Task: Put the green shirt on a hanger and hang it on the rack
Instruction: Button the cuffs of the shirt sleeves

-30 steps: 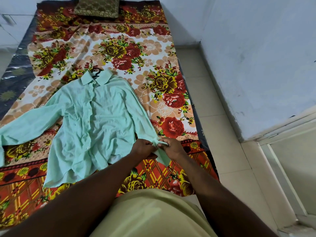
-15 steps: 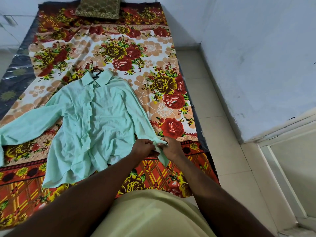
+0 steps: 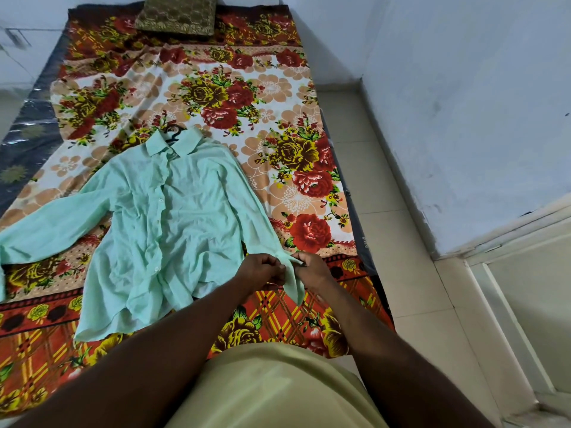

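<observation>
The green shirt (image 3: 173, 211) lies front up and spread out on the bed, collar pointing away from me. A dark hanger hook (image 3: 173, 133) sticks out at the collar; the remainder of the hanger is hidden inside the shirt. My left hand (image 3: 259, 270) and my right hand (image 3: 310, 268) both pinch the cuff of the shirt's right-side sleeve near the bed's near edge, with the cuff end hanging down between them. The other sleeve stretches out to the far left. No rack is in view.
The bed carries a red and orange floral sheet (image 3: 278, 125), with a brown patterned pillow (image 3: 177, 15) at its far end. A tiled floor strip (image 3: 386, 196) runs along the bed's right side beside a pale wall (image 3: 463, 88). A door frame (image 3: 509, 257) stands at lower right.
Both hands stay on the sleeve cuff with only small finger movement. The shirt has not shifted on the bed.
</observation>
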